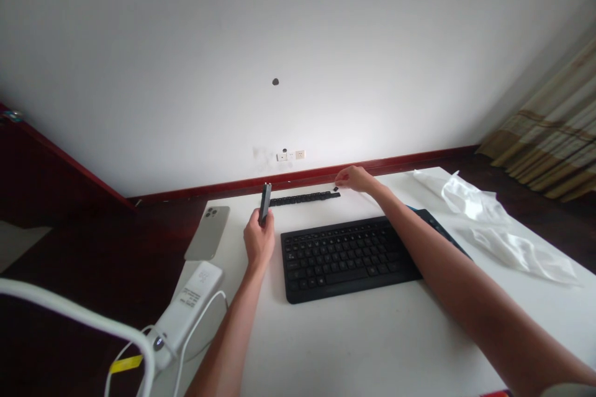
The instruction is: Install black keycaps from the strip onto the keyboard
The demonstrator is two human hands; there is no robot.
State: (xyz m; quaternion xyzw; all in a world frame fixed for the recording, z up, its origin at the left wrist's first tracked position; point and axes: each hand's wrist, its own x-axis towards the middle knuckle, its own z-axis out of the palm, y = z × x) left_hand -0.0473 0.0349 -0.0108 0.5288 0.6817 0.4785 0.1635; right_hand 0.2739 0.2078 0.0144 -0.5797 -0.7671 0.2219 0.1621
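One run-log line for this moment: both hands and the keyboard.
left hand: holds slim dark object | right hand: at small black piece, contact unclear | keyboard: on white table, partly hidden by right forearm

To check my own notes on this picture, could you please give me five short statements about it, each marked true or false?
1. The left hand holds a slim dark object. True.
2. The phone lies to the left of the keyboard. True.
3. The right hand rests on the keyboard. False: it is beyond the keyboard, by a small dark piece.
4. A row of dark pieces lies beyond the keyboard. True.
5. The translucent wrapping lies beside the phone. False: it lies on the table's right side.
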